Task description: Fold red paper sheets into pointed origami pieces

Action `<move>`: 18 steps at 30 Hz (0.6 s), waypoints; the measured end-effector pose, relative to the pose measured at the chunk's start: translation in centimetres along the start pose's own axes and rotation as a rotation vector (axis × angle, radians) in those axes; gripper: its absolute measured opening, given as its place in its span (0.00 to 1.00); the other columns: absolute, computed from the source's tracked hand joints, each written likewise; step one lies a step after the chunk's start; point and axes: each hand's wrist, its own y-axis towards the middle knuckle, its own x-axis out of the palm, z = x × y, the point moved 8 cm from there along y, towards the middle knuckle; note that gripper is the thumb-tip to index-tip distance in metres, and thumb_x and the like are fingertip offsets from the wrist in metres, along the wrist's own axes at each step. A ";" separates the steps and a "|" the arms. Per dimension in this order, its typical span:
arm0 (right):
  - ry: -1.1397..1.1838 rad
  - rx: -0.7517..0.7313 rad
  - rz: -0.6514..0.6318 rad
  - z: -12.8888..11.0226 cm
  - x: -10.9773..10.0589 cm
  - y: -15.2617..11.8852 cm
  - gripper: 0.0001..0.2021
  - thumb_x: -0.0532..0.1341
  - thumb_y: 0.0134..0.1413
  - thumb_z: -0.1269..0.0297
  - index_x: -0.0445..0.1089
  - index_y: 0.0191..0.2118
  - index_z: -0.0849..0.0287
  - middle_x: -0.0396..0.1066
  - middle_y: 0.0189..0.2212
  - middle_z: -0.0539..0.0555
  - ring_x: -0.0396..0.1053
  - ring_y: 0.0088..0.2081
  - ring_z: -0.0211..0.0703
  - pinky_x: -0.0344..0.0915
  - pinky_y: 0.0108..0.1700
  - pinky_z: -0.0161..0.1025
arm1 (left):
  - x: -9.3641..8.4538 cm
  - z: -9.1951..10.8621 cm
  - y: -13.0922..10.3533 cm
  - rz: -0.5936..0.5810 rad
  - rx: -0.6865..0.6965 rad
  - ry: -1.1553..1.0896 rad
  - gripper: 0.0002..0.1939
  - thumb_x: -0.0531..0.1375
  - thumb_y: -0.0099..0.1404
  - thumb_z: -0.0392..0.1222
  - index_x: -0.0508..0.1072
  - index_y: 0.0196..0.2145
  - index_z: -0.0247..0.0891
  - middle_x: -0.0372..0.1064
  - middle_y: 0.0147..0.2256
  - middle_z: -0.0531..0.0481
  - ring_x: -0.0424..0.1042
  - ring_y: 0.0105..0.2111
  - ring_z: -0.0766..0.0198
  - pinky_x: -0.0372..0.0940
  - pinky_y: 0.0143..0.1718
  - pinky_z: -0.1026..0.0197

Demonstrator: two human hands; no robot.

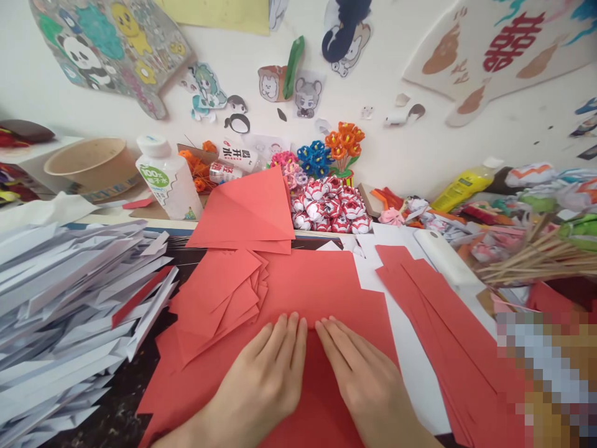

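Large red paper sheets (317,280) lie spread over the dark table. My left hand (273,367) rests on the red paper, its fingers together and fingertips pressed down on a folded edge. Beside it, a small gap to the right, my right hand (361,373) presses the same paper with its fingertips. The fold between the hands is partly hidden by them. Smaller red pieces (224,292) are piled left of my hands, and a red folded sheet (252,205) lies behind them.
Folded white paper strips (69,311) heap up at the left. Red strips (448,336) lie over white paper at the right, near wooden sticks (527,264). Along the wall stand a white bottle (168,180), paper flowers (331,202) and a yellow bottle (466,183).
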 end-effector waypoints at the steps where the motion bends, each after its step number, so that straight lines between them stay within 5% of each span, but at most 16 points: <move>1: 0.000 0.001 -0.003 0.0 0.1 0.0 0.19 0.50 0.55 0.86 0.77 0.42 0.69 0.78 0.41 0.61 0.77 0.43 0.49 0.77 0.42 0.38 | 0.0 0.0 0.0 0.001 -0.003 -0.003 0.19 0.48 0.62 0.24 0.73 0.47 0.23 0.75 0.44 0.38 0.74 0.44 0.52 0.68 0.44 0.55; 18: 0.001 0.032 -0.053 0.2 0.9 -0.7 0.19 0.53 0.54 0.84 0.75 0.47 0.66 0.75 0.47 0.61 0.73 0.49 0.53 0.77 0.46 0.42 | 0.2 0.2 -0.1 -0.041 0.014 0.039 0.19 0.48 0.62 0.24 0.72 0.47 0.23 0.76 0.42 0.35 0.76 0.41 0.53 0.70 0.40 0.56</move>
